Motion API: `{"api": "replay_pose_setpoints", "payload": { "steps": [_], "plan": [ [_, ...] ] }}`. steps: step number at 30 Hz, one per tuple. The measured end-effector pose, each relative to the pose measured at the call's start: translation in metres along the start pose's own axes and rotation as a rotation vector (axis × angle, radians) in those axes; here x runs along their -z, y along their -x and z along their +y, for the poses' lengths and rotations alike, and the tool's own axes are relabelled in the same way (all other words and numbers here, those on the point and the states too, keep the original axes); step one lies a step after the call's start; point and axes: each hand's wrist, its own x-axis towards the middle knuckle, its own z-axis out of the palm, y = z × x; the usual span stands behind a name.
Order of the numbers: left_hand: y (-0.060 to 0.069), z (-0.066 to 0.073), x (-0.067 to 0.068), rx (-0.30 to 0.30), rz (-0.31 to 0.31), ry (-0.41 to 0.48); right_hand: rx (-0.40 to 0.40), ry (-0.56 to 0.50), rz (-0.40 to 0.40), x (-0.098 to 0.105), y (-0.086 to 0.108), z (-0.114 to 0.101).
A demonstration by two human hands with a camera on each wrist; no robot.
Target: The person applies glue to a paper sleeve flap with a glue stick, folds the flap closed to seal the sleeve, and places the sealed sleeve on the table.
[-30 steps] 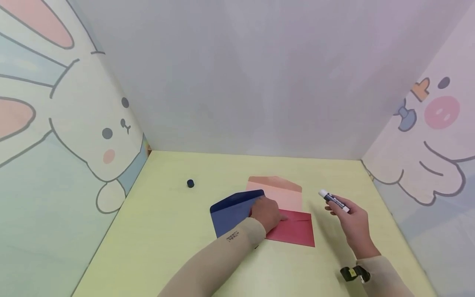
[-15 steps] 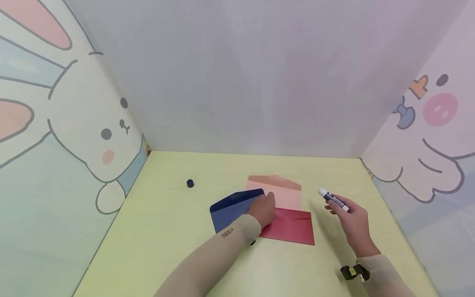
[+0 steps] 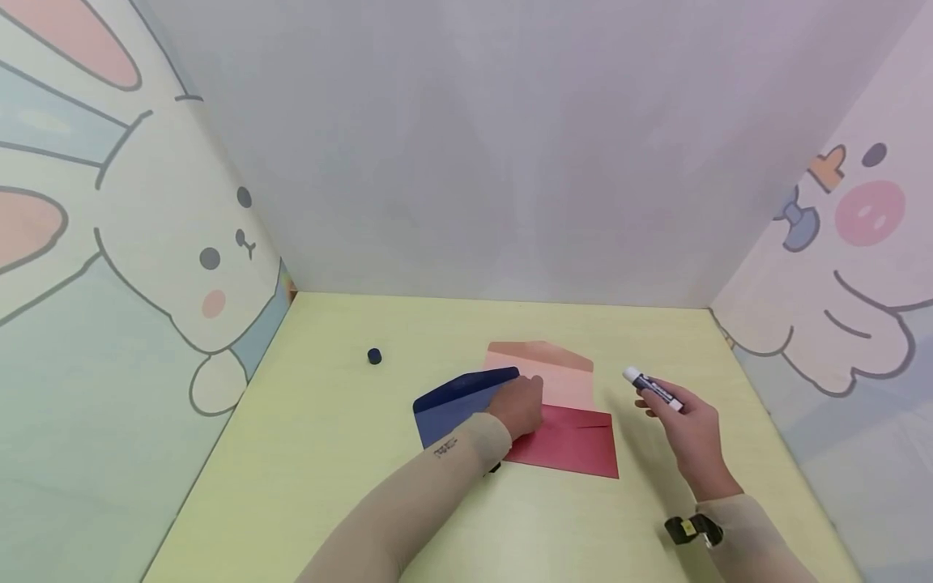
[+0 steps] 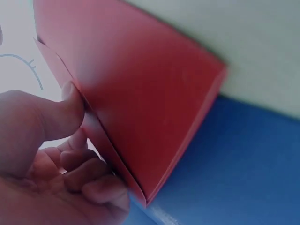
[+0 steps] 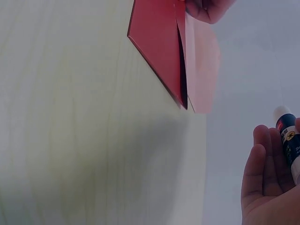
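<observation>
A red envelope lies partly over a blue envelope and a pink envelope. My left hand pinches the red envelope's upper edge by its flap; in the left wrist view the thumb presses the flap from above, with curled fingers beneath. My right hand grips an uncapped glue stick above the table, to the right of the envelopes. Its white tip points up and left. The right wrist view shows the glue stick at its right edge.
A small dark cap stands on the yellow table, left of the envelopes. A grey wall closes off the back. Side walls with cartoon animals, a rabbit among them, border the table left and right.
My left hand has drawn back left along the red envelope's flap; its extended finger no longer shows on the flap. The right hand stays nearly still with the glue stick.
</observation>
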Motion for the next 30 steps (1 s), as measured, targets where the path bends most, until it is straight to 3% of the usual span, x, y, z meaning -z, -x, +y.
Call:
{"api": "replay_pose_setpoints", "payload": {
  "steps": [2, 5, 8, 9, 16, 26, 30],
  "plan": [
    [-0.002, -0.001, 0.001, -0.015, 0.008, -0.042, 0.047, -0.072, -0.012, 0.002, -0.005, 0.01],
    [-0.004, -0.002, 0.001, -0.032, 0.023, -0.12, 0.071, -0.083, -0.023, 0.002, -0.007, 0.014],
    [-0.006, -0.003, 0.002, -0.044, 0.027, -0.172, 0.046, -0.09, 0.001, 0.0, -0.005, 0.008],
    [-0.006, -0.003, 0.003, -0.046, 0.024, -0.178, 0.014, -0.038, 0.008, -0.002, -0.002, 0.002],
    [-0.006, -0.002, 0.004, -0.045, -0.01, -0.152, -0.047, -0.008, 0.025, -0.006, 0.0, -0.006],
    [-0.001, 0.0, 0.01, -0.081, -0.004, -0.195, -0.046, -0.035, 0.03, -0.008, 0.001, -0.009],
    [-0.001, 0.004, 0.015, -0.07, -0.045, -0.136, -0.053, -0.021, 0.026, -0.007, 0.002, -0.008]
  ]
}}
